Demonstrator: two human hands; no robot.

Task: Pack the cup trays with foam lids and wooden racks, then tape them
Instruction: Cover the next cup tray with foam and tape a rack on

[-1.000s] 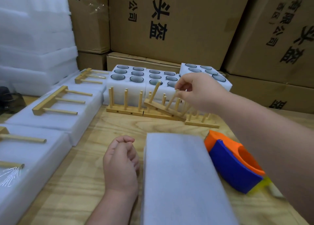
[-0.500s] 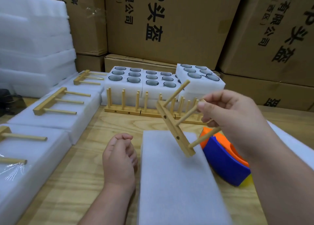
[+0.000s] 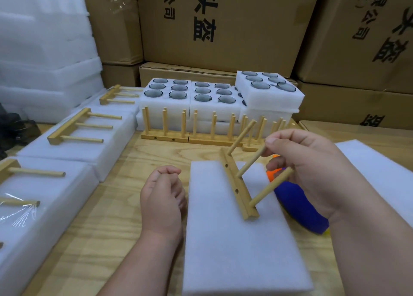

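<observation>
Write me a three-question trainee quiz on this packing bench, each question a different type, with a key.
1. True or false: the right hand holds a wooden rack by its pegs above the foam lid.
2. Multiple choice: the left hand is (A) gripping the tape dispenser, (B) curled on the table holding nothing, (C) pressing on the foam lid.
3. Fill in: each open cup tray at the back shows ___ cups.

Key: 1 true. 2 B. 3 six.
</observation>
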